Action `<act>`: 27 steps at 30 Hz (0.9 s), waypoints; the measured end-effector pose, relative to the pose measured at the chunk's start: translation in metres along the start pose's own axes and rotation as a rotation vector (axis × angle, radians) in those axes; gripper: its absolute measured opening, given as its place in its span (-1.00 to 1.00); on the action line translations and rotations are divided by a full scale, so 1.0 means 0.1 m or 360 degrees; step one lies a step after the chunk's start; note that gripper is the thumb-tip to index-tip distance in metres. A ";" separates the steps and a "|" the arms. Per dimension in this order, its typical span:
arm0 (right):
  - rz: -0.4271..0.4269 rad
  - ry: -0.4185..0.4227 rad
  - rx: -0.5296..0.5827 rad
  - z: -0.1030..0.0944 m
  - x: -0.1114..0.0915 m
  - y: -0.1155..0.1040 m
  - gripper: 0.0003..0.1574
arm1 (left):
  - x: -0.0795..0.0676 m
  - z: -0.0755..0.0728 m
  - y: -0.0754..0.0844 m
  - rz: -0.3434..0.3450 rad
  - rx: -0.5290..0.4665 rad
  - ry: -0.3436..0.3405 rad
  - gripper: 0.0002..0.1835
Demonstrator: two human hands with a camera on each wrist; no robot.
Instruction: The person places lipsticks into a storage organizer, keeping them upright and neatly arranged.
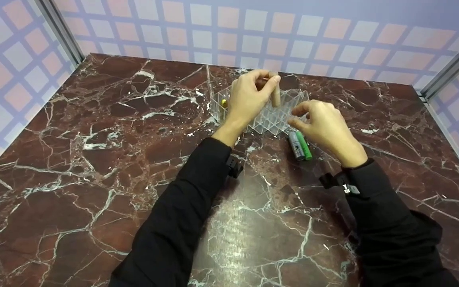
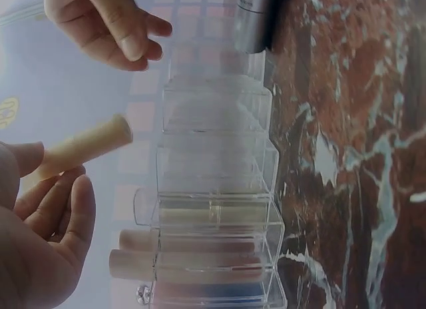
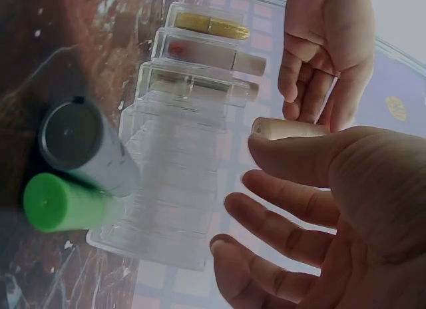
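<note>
My left hand [image 1: 249,95] pinches a beige cosmetic tube [image 1: 276,95] between thumb and fingers, above a clear acrylic organizer [image 1: 269,126]. In the left wrist view the tube [image 2: 100,141] leans at an angle, clear of the compartments. Beside the organizer's right end hovers my right hand [image 1: 325,121], its fingers loosely bent around nothing. Seen from the right wrist, its thumb [image 3: 293,156] overlaps the tube's near end. On the table below that hand lie a grey tube [image 1: 296,146] and a green tube [image 1: 304,146], side by side.
Several compartments at the organizer's left end hold tubes, among them a gold tube [image 3: 212,26] and a pinkish tube [image 3: 249,62]. The marbled table [image 1: 134,191] extends to patterned walls [image 1: 229,36] at the back and sides.
</note>
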State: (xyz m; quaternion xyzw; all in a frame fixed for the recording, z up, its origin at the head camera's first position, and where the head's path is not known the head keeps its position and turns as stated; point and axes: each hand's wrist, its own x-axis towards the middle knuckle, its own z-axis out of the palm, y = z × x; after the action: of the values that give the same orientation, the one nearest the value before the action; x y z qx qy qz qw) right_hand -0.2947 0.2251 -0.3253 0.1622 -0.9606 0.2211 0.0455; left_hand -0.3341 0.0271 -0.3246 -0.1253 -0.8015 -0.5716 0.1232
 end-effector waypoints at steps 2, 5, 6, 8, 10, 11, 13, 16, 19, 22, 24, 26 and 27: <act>-0.0006 -0.0008 -0.0038 0.02 0.00 0.01 -0.60 | 0.00 0.00 0.00 0.0021 0.0055 -0.0002 -0.76; -0.0027 0.0005 -0.0088 0.04 0.00 0.01 -0.60 | 0.00 0.01 -0.02 0.0065 0.0138 -0.0027 -0.72; -0.0039 0.0015 -0.0102 0.04 -0.01 0.02 -0.61 | 0.00 0.01 -0.02 0.0072 0.0160 -0.0035 -0.71; -0.0045 0.0038 -0.0118 0.05 -0.01 0.02 -0.63 | 0.00 0.02 -0.04 0.0088 0.0190 -0.0045 -0.69; -0.0048 0.0065 -0.0130 0.06 -0.02 0.03 -0.65 | 0.00 0.03 -0.06 0.0115 0.0234 -0.0018 -0.68; -0.0048 0.0077 -0.0136 0.06 -0.02 0.03 -0.66 | 0.00 0.03 -0.07 0.0136 0.0258 0.0005 -0.68; -0.0045 0.0100 -0.0147 0.07 -0.03 0.04 -0.67 | 0.00 0.04 -0.09 0.0183 0.0320 0.0044 -0.70; -0.0044 0.0114 -0.0160 0.08 -0.03 0.05 -0.67 | -0.01 0.04 -0.10 0.0257 0.0412 0.0083 -0.72; -0.0040 0.0100 -0.0162 0.09 -0.02 0.06 -0.67 | -0.01 0.04 -0.09 0.0294 0.0477 0.0073 -0.74; -0.0035 0.0088 -0.0170 0.10 -0.01 0.06 -0.68 | -0.01 0.04 -0.08 0.0304 0.0501 0.0053 -0.74; -0.0034 0.0091 -0.0177 0.11 0.00 0.06 -0.68 | 0.00 0.05 -0.08 0.0301 0.0507 0.0044 -0.73; -0.0038 0.0102 -0.0190 0.11 0.00 0.06 -0.69 | 0.00 0.05 -0.08 0.0289 0.0512 0.0037 -0.72; -0.0041 0.0110 -0.0193 0.12 0.00 0.07 -0.70 | 0.00 0.06 -0.09 0.0279 0.0514 0.0036 -0.72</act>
State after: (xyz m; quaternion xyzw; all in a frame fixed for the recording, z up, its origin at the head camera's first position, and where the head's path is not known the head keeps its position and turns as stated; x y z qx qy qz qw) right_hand -0.2973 0.2255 -0.3384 0.1638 -0.9679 0.1673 0.0911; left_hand -0.3376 0.0296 -0.3342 -0.1668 -0.8674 -0.4239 0.2002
